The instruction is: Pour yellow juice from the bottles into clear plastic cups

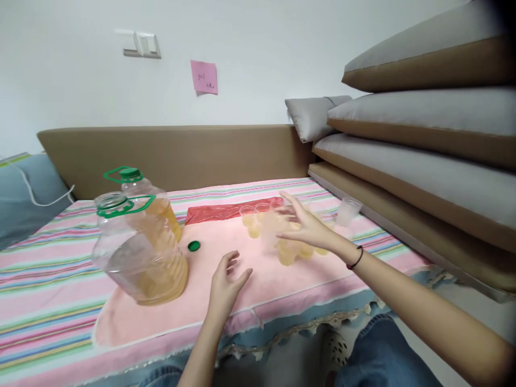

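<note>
My left hand (226, 282) rests on the pink cloth (258, 279) near the table's front edge, fingers loosely apart and holding nothing. My right hand (307, 224) hovers with fingers spread over a cluster of several small clear cups (278, 231) filled with yellow liquid. To the left stands an uncapped clear jug (139, 252) with a green handle, holding a little yellow liquid. Behind it is a second, capped jug (149, 196). A green cap (194, 246) lies between the jugs and the cups.
One empty clear cup (347, 211) stands apart at the right. A red plastic sheet (226, 211) lies behind the cups. Striped tablecloth (48, 269) covers the table. Stacked cushions (423, 134) rise at the right, a brown headboard (173, 150) behind.
</note>
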